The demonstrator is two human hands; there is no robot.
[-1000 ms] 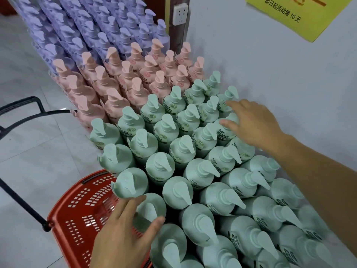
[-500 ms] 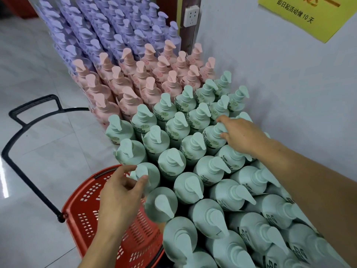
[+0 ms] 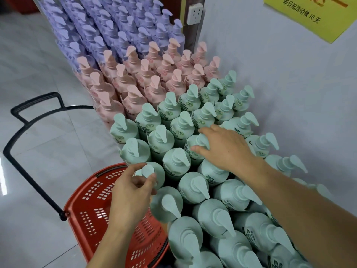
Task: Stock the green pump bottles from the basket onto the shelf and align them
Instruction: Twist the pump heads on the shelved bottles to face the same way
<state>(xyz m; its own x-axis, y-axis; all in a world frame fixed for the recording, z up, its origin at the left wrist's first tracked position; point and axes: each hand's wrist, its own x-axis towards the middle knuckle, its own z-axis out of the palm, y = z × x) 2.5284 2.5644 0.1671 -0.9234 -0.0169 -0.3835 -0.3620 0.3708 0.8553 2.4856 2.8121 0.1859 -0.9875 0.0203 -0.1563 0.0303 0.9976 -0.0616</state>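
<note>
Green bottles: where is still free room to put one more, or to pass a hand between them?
None shows among the green bottles; they stand packed from the pink bottles to the wall. Bare room: the red basket floor beside the left hand and the floor tiles.

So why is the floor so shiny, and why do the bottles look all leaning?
In the head view, light glares off the glossy floor tiles at the left edge; the wide lens bends the picture, so green bottles fan outward; the nearest ones, bottom right, look slightly soft.

Yellow sign [image 3: 307, 16] on wall: "即日起活动做 10 天". Bottle label text unreadable.
</note>
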